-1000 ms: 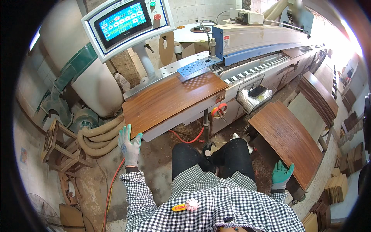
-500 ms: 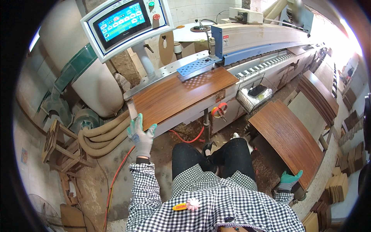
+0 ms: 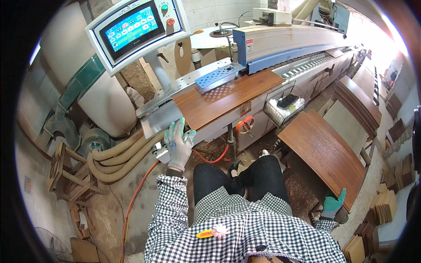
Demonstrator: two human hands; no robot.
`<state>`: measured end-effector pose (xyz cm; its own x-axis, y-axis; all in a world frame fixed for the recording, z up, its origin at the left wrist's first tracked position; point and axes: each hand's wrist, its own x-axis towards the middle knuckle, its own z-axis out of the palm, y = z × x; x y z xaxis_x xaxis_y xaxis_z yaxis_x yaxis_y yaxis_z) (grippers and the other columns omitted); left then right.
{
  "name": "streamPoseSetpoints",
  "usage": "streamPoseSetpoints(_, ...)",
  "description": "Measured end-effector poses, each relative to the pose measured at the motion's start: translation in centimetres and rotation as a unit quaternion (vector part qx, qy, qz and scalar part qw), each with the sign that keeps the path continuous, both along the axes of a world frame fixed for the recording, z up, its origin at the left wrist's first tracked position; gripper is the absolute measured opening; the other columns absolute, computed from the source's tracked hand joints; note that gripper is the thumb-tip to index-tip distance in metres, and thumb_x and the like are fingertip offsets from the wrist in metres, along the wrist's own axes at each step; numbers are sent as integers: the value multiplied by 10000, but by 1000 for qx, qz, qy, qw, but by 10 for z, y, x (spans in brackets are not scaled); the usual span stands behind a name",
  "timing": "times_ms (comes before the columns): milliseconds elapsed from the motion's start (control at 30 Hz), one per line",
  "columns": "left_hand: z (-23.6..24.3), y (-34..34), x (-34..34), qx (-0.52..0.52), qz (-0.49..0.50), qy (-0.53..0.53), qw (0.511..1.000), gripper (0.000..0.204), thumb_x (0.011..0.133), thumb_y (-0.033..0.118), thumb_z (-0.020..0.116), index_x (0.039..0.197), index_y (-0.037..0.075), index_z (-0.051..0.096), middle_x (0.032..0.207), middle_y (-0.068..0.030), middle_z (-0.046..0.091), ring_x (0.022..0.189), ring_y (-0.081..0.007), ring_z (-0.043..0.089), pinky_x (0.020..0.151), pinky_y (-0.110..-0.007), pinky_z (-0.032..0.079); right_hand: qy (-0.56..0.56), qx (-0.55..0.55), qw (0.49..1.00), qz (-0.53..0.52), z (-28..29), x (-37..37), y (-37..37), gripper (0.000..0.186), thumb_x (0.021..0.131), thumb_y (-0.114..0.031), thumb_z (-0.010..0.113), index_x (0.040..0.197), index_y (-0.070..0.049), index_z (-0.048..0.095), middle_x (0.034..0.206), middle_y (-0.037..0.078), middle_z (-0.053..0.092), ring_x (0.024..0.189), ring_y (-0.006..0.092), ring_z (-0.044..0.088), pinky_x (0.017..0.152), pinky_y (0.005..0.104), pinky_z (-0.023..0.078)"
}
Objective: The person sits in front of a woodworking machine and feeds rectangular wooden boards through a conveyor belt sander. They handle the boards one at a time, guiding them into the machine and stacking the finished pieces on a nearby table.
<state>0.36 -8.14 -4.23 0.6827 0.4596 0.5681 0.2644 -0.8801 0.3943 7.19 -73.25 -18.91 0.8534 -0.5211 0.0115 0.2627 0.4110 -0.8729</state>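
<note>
A brown wood-grain board (image 3: 228,97) lies on the metal bed of a long machine, its far part beneath a blue perforated guard (image 3: 218,76). My left hand (image 3: 179,144), in a grey and green glove, is at the board's near left corner with fingers spread. A second wood-grain board (image 3: 322,153) lies on top of a stack at my right. At its near corner is my right hand (image 3: 334,204), also gloved; the thumb points up beside the edge and the other fingers reach around the corner, partly hidden.
A control panel with a lit screen (image 3: 133,31) stands at the upper left. A wire basket (image 3: 285,104) holding a dark object hangs on the machine's front, near a red handwheel (image 3: 244,125). Thick hoses (image 3: 118,162) and a wooden stool (image 3: 72,168) are at left; more stacked boards (image 3: 357,103) stand at right.
The board on the machine has slid right, further along the bed, baring metal at its left end. My left hand has moved right with it. My right hand stays at the stack's corner.
</note>
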Motion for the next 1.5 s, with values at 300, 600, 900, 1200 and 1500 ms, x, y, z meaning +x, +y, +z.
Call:
streamPoseSetpoints(300,18,-53,-55,-8,-149,-5,989,790,907,535,630,1510,79,401,1549,-169,390,1460,-376,302,1193,-530,179,-73,-17,992,104,21,23,40,431,984,-56,573,1408,-94,515,1445,134,489,1254,260,524,1079,426,449)
streamPoseSetpoints(600,20,-67,-121,138,-41,105,984,906,847,770,510,1481,125,460,1590,-174,304,1493,-391,208,1187,-599,123,-140,-44,903,404,68,61,241,474,958,-50,617,1405,-14,462,1375,120,542,1217,219,556,1043,386,485)
streamPoseSetpoints(900,15,-16,-177,92,94,111,985,746,880,634,600,1400,101,552,1463,-170,494,1409,-385,384,1160,-571,247,13,289,702,651,113,75,400,432,1005,-309,603,1364,-85,514,1359,108,576,1241,259,556,1100,484,420)
streamPoseSetpoints(1200,5,44,-125,115,140,63,981,683,879,568,658,1365,94,579,1423,-183,540,1364,-399,431,1108,-534,322,32,242,772,587,106,102,365,402,1029,-327,533,1296,-29,566,1260,131,646,1100,275,648,968,414,516)
streamPoseSetpoints(1500,-3,53,-102,127,147,57,979,672,871,525,692,1382,108,564,1442,-179,525,1370,-382,423,1112,-533,311,33,-659,747,81,110,130,146,490,957,-299,638,1358,-24,575,1327,180,624,1209,309,606,1038,425,470)
